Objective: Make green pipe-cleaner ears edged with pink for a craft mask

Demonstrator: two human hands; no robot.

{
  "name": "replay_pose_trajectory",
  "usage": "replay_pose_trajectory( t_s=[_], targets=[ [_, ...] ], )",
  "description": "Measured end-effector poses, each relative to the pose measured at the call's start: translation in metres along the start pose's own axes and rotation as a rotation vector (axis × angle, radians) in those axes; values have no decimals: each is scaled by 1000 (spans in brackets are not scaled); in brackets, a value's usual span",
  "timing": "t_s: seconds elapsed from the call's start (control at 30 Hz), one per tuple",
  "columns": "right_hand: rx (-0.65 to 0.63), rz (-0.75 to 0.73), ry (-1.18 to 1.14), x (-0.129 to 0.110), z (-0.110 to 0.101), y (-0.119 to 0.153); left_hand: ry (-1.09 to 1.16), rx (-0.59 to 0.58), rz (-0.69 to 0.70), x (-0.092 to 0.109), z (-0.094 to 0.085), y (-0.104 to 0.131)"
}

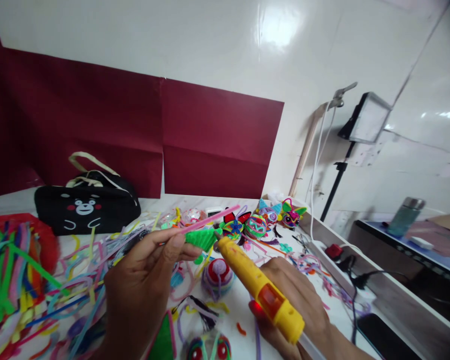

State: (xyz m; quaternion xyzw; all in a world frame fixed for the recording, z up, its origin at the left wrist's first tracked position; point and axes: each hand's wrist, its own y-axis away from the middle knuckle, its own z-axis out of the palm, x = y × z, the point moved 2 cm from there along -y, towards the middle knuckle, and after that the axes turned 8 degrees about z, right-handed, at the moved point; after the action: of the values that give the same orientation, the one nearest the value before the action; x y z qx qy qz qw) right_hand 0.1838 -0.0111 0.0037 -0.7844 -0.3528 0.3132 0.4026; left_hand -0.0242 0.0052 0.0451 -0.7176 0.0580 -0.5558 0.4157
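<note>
My left hand [146, 280] pinches a green pipe-cleaner piece [202, 239] together with a pink pipe cleaner [212, 218] that sticks out toward the upper right. In my right hand [296, 300] is a yellow hot glue gun [260, 287], its nozzle pointing up and left at the green piece's right end. Whether the tip touches it I cannot tell. A red glow shows by the right fingers. Below the nozzle sits a ball wound in purple and red [218, 277]. Nearer to me lie a ball with red eyes [210, 347] and another green piece with pink edging [165, 337].
Several decorated balls [257, 225] stand at the back. Loose pipe cleaners fill the left, beside a red bag [47, 250] and a black bear-faced bag [86, 210]. To the right are a power strip [337, 270], cables, a phone [384, 337] and a lamp [369, 117].
</note>
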Motion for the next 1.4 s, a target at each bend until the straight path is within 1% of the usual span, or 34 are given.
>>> replay_pose_trajectory(
  t_s=[0.13,0.33,0.57,0.63,0.73,0.83,0.97,1.07,1.13,1.23,1.4],
  targets=[
    [2,-11,-6,-2,1,-1,18,-24,15,-3,0,-1],
    [17,-36,3,-3,1,-2,78,-55,-23,-6,3,0],
    [21,-60,-20,-9,-1,-6,78,-36,-56,-3,8,8],
    [-4,-57,-22,-10,-1,-7,93,-21,-55,-2,10,9],
    [10,-62,-11,-10,0,-6,103,-20,-43,-2,11,9],
    [28,-62,-19,-9,1,-5,103,-47,-35,-4,10,7],
    [14,-36,-19,-10,-1,-7,88,-73,-44,-5,7,4],
    [-5,-25,4,-10,-2,-8,98,-36,-40,-4,5,4],
    [13,-28,19,-8,-2,-6,105,-22,-29,-3,4,3],
    [31,-40,42,-4,-1,-2,91,-26,-12,-2,2,2],
    [0,-15,55,0,-3,2,50,-28,14,0,-1,-1]
  ],
)
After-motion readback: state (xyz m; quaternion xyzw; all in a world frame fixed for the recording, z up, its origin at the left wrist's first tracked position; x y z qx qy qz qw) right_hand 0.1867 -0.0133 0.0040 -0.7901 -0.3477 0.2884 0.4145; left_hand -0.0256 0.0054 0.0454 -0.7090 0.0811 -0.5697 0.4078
